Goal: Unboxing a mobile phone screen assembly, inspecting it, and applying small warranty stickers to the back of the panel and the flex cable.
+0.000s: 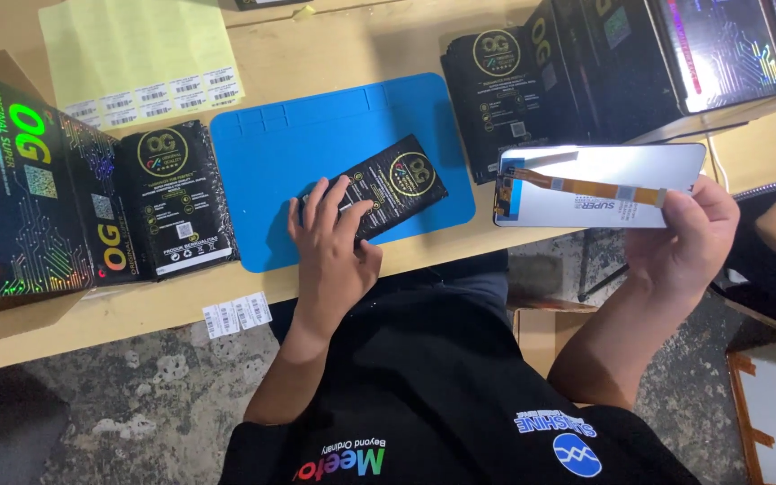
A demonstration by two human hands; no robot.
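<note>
Your right hand (686,235) pinches the white phone screen panel (599,187) aloft past the table edge, while your left hand (330,235) presses flat on the black pouch (386,184) on the blue mat (316,144), so packing looks hardly begun.

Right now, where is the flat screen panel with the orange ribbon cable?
In the head view, the screen panel is on the right, held up by the right hand at the table edge, beside the blue mat.
</note>
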